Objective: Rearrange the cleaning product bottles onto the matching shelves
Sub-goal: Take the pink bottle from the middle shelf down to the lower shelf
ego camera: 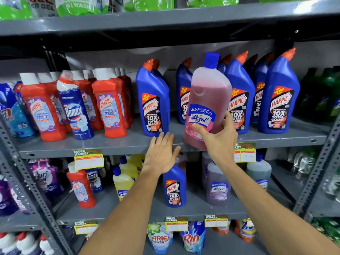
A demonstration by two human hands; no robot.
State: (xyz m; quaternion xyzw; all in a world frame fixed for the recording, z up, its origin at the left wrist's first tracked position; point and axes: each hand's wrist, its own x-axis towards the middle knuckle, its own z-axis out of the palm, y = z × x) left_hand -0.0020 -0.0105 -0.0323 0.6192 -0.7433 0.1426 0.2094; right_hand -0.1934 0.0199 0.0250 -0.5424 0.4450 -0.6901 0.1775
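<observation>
The right hand [219, 138] grips a pink Lizol bottle [207, 100] tilted among blue Harpic bottles [153, 102]; the left hand [161, 153] is spread wide and empty, just left of it.

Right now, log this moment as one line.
right hand: holds pink Lizol bottle, tilted | left hand: open, empty | location: blue Harpic shelf
</observation>
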